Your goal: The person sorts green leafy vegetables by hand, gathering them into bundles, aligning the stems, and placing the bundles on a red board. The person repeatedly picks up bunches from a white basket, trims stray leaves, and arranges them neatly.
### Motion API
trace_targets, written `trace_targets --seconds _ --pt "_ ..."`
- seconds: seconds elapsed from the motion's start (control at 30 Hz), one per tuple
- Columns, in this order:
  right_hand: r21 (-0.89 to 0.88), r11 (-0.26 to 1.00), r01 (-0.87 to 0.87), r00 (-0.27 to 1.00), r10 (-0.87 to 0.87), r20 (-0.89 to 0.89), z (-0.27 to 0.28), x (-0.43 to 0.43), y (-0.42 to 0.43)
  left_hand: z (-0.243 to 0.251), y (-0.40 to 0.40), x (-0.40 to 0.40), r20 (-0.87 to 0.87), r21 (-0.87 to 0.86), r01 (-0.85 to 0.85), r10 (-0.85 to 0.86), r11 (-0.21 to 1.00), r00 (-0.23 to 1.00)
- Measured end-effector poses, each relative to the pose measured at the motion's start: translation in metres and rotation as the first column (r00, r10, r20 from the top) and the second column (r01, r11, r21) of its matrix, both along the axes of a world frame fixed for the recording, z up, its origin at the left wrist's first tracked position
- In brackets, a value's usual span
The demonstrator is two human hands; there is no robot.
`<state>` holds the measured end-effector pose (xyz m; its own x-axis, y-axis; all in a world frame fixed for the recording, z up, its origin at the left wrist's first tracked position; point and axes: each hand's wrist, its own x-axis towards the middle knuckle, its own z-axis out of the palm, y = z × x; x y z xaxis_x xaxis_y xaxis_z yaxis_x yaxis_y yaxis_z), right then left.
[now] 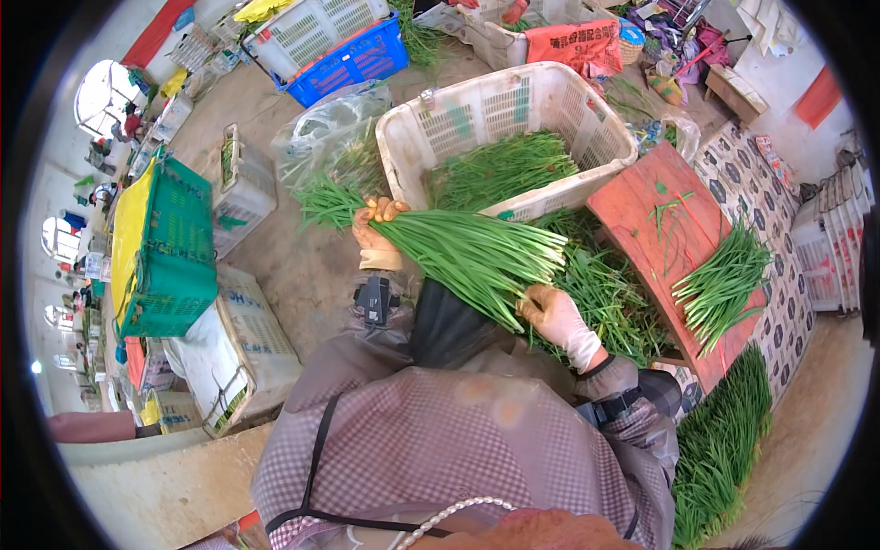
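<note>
My left hand (377, 230), in a stained glove, is closed around a bunch of long green garlic chives (467, 247) near its leafy end. The pale cut ends fan out to the right. At those ends is my right hand (553, 316), in a thin whitish glove, its thumb and fingertips pinching the lowest stalks. Just beyond the bunch stands a white plastic crate (509, 86) with more chives (505, 168) lying inside. Loose green stalks and leaves (605, 295) are heaped right of my hands, beside a red wooden board (660, 227) that carries a smaller chive bunch (725, 285).
A dense row of chives (722, 447) stands at the lower right. To the left are a green crate (172, 247) and white crates (265, 330). A clear plastic bag (337, 130) lies behind the bunch, near a blue crate (350, 62). Another person's hands (514, 11) show at the top.
</note>
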<state>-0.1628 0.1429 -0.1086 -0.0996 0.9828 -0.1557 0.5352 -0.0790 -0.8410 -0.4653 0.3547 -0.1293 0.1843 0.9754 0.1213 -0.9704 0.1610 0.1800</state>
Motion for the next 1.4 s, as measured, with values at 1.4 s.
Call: trace_targets --seconds 1.4 --pt "-0.172 0.983 0.069 0.988 -0.091 -0.125 -0.020 0.083 -0.006 -0.003 0.011 -0.030 -0.018 0.080 -0.051 0.052 0.995 0.998"
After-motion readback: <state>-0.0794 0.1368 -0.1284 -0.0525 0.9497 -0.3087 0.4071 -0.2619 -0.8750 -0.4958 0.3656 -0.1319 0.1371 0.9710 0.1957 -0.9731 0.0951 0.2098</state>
